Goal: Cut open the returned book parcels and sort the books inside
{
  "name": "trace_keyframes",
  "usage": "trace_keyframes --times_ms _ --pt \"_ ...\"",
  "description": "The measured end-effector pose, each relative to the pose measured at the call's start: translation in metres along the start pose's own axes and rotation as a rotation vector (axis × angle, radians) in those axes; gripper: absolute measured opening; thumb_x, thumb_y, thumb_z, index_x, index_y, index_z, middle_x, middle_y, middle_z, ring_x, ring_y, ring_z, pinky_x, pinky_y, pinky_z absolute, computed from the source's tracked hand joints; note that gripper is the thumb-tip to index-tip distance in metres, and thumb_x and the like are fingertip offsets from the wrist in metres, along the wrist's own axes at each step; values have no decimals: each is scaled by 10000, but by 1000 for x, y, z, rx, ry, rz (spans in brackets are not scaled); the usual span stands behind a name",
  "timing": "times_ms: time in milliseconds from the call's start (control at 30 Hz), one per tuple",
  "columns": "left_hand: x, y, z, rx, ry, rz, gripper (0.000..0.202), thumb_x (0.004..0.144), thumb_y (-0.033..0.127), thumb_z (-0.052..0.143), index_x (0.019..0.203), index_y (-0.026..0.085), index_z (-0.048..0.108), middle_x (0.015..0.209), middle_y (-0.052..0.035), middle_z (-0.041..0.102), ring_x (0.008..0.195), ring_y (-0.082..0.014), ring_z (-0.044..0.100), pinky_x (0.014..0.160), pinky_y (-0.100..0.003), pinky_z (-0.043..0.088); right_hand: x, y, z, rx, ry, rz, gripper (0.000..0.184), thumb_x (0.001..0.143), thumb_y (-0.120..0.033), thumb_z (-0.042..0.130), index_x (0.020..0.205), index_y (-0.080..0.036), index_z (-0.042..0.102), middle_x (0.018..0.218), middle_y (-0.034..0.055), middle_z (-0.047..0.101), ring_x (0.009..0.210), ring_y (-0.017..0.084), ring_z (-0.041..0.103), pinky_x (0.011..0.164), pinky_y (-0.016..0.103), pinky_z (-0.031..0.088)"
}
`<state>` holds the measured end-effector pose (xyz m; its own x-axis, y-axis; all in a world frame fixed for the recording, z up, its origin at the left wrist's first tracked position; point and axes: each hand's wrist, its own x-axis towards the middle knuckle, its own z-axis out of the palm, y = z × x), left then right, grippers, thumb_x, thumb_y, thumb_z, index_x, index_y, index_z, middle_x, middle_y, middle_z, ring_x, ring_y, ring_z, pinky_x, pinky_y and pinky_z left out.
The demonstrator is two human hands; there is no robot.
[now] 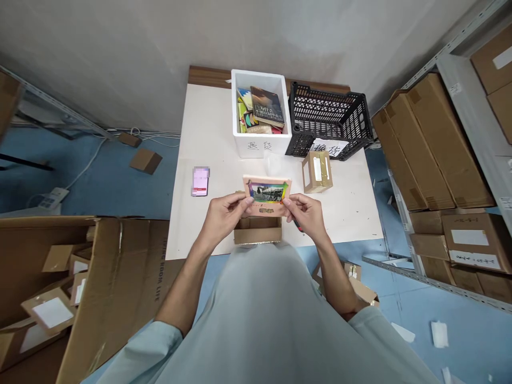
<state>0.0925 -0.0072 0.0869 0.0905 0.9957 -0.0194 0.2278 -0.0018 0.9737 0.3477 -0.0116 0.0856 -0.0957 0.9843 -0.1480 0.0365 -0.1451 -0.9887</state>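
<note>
My left hand [227, 214] and my right hand [307, 214] pinch the two sides of a pale pink book [267, 211], with a rainbow-edged picture of a dark scene on its cover. I hold it tilted up above an open cardboard box [258, 234] at the table's front edge, and it hides part of that box. Beside my right hand lies a red and black object [298, 226], mostly covered, so its kind is unclear. Just behind the book is a crumpled piece of clear plastic [272, 163].
On the white table [212, 138] stand a white foam box [262, 145] of books, a black plastic crate [330, 128], a taped carton [317, 172] and a phone [200, 181]. A large carton [132, 266] of parcels is at left; shelves with boxes [432, 144] line the right.
</note>
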Motion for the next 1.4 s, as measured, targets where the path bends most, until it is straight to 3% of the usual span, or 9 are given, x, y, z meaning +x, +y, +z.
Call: trace_keyframes --times_ms 133,333,500,733,933,1067,1167,1300,1400 --pt "4 -3 4 46 -18 -35 488 1057 554 688 714 208 728 638 -15 717 623 -164 696 658 -260 558 5 -2 7 55 -2 98 634 857 -846 865 848 -226 739 584 -54 629 431 108 535 436 246 452" --pt "3 -30 8 82 -53 -133 532 1058 612 662 717 212 743 643 -21 749 505 -150 650 569 -261 537 10 32 12 47 -2 150 659 845 -878 838 880 -229 728 616 -53 633 470 106 534 484 247 450" --pt "3 -54 7 53 -60 -187 608 1049 712 647 1338 210 833 1037 -71 897 652 -207 785 634 -310 629 16 72 1 -159 -59 72 506 970 -726 741 969 -225 813 878 29 742 688 156 650 566 264 507" --pt "6 -68 11 626 -143 -53 398 1165 458 503 1146 279 858 864 -73 845 795 -272 812 758 -329 533 8 81 2 -605 21 -137 452 1116 -454 668 1515 -268 765 1395 139 739 1055 250 744 860 382 662" --pt "10 -71 27 800 -288 -45 361 1175 374 480 1224 284 826 954 -103 853 863 -319 816 750 -349 523 12 88 25 -939 -175 -154 293 1162 -238 598 1307 -233 852 1166 138 818 1106 294 756 1008 425 634" --pt "6 -84 35 545 -39 -39 603 1127 438 606 1697 250 545 1522 -183 758 1221 -366 813 1029 -475 638 21 101 15 -537 -1 -66 392 1157 -490 613 1165 -213 891 1024 104 841 909 256 771 893 382 650" --pt "1 -96 43 204 85 -124 802 1046 582 739 1717 224 482 1694 -223 618 1386 -378 758 1182 -562 626 23 104 9 -83 181 105 649 947 -776 798 1189 -183 907 1038 97 872 841 258 781 857 420 690" --pt "-4 -105 55 -264 -6 -331 859 936 725 819 1586 221 571 1563 -210 710 1053 -303 872 917 -527 759 19 102 13 207 248 233 766 740 -811 958 1174 -181 915 1102 91 885 867 260 802 961 496 722" --pt "0 -103 56 -315 -51 -401 849 922 690 852 1585 225 598 1522 -190 732 798 -211 858 778 -458 775 19 98 20 266 221 256 770 694 -834 975 1118 -196 905 1086 76 885 906 274 833 1005 515 738"
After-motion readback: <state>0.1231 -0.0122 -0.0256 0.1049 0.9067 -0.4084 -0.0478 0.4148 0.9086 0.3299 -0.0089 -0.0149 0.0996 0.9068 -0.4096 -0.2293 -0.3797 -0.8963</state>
